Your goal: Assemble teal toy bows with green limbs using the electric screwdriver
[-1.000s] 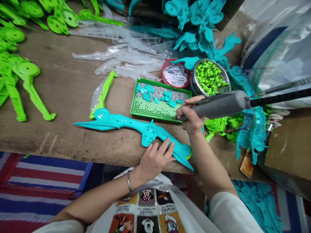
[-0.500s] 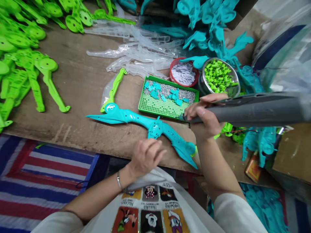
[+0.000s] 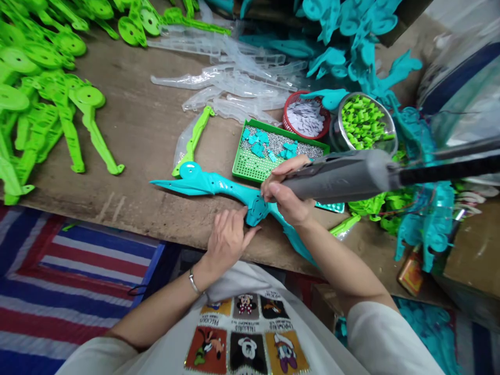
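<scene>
A long winged teal plastic toy piece [image 3: 224, 188] lies across the front of the bench, with a raised hub near its middle. My left hand [image 3: 229, 234] is at that hub, thumb and forefinger on either side, steadying it against the bench. My right hand [image 3: 289, 195] is wrapped around a grey electric screwdriver [image 3: 339, 177], held nearly level. The screwdriver's tip is down at the hub and hidden by my fingers. Just behind is a green perforated tray [image 3: 253, 171] with silver screws and small teal pieces.
Lime-green plastic parts [image 3: 42, 94] are heaped at left. Clear plastic strips [image 3: 230, 83] lie at the back. A red basket [image 3: 289, 122] of white slips and a metal bowl [image 3: 392, 138] of small green pieces stand beyond the tray. Teal parts [image 3: 351, 26] pile up at back right.
My right hand has brought the screwdriver left from the tray to the toy's hub. My left hand has gone from hovering to resting on the toy.
</scene>
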Available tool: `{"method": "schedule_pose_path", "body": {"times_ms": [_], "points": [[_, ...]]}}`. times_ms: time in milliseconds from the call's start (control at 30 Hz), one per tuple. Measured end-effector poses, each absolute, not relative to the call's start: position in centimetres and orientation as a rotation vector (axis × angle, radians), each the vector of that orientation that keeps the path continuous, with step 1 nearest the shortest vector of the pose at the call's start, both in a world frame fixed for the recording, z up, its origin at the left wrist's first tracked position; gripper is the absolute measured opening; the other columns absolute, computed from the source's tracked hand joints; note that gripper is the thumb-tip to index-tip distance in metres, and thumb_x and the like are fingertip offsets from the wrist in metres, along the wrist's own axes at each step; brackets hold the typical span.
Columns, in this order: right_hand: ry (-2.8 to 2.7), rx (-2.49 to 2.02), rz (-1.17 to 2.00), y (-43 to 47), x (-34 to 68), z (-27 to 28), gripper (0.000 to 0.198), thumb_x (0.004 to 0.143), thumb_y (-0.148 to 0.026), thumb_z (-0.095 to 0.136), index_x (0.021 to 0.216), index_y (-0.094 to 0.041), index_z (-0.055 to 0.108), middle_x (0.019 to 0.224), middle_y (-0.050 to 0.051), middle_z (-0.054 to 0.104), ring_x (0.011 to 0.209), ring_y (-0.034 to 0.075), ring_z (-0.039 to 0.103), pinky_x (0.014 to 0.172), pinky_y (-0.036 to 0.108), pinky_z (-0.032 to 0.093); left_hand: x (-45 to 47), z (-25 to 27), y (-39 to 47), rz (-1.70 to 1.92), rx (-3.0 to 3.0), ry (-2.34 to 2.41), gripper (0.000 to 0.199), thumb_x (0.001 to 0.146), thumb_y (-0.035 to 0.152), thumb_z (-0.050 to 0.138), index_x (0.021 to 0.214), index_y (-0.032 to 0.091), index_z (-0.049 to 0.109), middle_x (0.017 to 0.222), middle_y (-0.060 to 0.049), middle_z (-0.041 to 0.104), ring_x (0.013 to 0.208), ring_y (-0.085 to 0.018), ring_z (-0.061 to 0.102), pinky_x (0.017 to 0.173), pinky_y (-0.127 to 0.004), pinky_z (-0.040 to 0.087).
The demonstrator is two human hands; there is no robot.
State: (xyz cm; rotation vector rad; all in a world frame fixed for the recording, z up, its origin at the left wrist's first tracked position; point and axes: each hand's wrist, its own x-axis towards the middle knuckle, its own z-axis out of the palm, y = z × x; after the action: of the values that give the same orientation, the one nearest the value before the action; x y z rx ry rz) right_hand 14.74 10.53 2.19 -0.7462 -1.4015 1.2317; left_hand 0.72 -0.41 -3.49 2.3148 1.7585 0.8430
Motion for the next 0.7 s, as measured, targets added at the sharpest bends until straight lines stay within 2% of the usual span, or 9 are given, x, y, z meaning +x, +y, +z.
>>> {"method": "schedule_pose_path", "body": {"times_ms": [133, 233, 367, 467, 567, 700], "points": [[-1.561, -0.847, 1.272, 11.3, 14.7, 1.2, 0.029, 0.078, -0.039, 0.078, 0.092, -0.024, 0.056, 0.064, -0.005, 0.059, 0.056, 0.014, 0.058, 0.056, 0.032, 0.052, 0.7, -3.8, -0.4, 0.869, 2.321, 1.73, 0.042, 0.099, 0.042, 0.056, 0.121, 0.007, 0.054, 0.089, -0.011, 0.066, 0.08, -0.026, 0.061, 0.076, -0.037, 0.046], [-1.658, -0.752, 1.31, 11.8, 14.8, 0.8, 0.028, 0.076, -0.04, 0.078, 0.085, -0.025, 0.056, 0.062, -0.005, 0.057, 0.056, 0.014, 0.057, 0.056, 0.031, 0.052, 0.8, -3.9, -0.3, 0.88, 2.333, 1.723, 0.04, 0.099, 0.041, 0.055, 0.119, 0.007, 0.054, 0.084, -0.009, 0.063, 0.078, -0.025, 0.06, 0.074, -0.037, 0.046], [-1.662, -0.591, 1.32, 12.2, 15.0, 1.5, 0.024, 0.078, -0.035, 0.076, 0.092, -0.025, 0.059, 0.059, -0.005, 0.058, 0.05, 0.013, 0.055, 0.051, 0.03, 0.049, 0.8, -3.7, -0.2, 0.882, 2.343, 1.717, 0.037, 0.099, 0.039, 0.056, 0.118, 0.007, 0.054, 0.082, -0.008, 0.062, 0.077, -0.025, 0.06, 0.072, -0.037, 0.046], [-1.443, -0.603, 1.157, 12.9, 15.3, 2.7, 0.025, 0.08, -0.036, 0.073, 0.098, -0.026, 0.058, 0.055, -0.007, 0.056, 0.044, 0.013, 0.053, 0.047, 0.03, 0.048, 0.8, -3.6, -0.2, 0.872, 2.326, 1.733, 0.038, 0.099, 0.039, 0.056, 0.12, 0.007, 0.053, 0.086, -0.009, 0.064, 0.079, -0.025, 0.061, 0.074, -0.037, 0.046], [-1.236, -0.687, 0.974, 14.1, 15.6, 3.2, 0.023, 0.08, -0.035, 0.074, 0.095, -0.027, 0.058, 0.054, -0.008, 0.054, 0.042, 0.012, 0.051, 0.047, 0.029, 0.047, 0.8, -3.7, -0.2, 0.866, 2.308, 1.738, 0.044, 0.099, 0.041, 0.058, 0.126, 0.007, 0.05, 0.093, -0.012, 0.067, 0.082, -0.026, 0.061, 0.077, -0.038, 0.047], [-1.216, -0.766, 0.98, 15.1, 15.8, 2.2, 0.023, 0.079, -0.034, 0.076, 0.09, -0.026, 0.058, 0.055, -0.008, 0.054, 0.042, 0.011, 0.051, 0.047, 0.029, 0.045, 0.8, -3.8, -0.3, 0.828, 2.289, 1.747, 0.048, 0.099, 0.041, 0.057, 0.133, 0.008, 0.046, 0.097, -0.013, 0.069, 0.085, -0.027, 0.063, 0.079, -0.039, 0.047]]}}
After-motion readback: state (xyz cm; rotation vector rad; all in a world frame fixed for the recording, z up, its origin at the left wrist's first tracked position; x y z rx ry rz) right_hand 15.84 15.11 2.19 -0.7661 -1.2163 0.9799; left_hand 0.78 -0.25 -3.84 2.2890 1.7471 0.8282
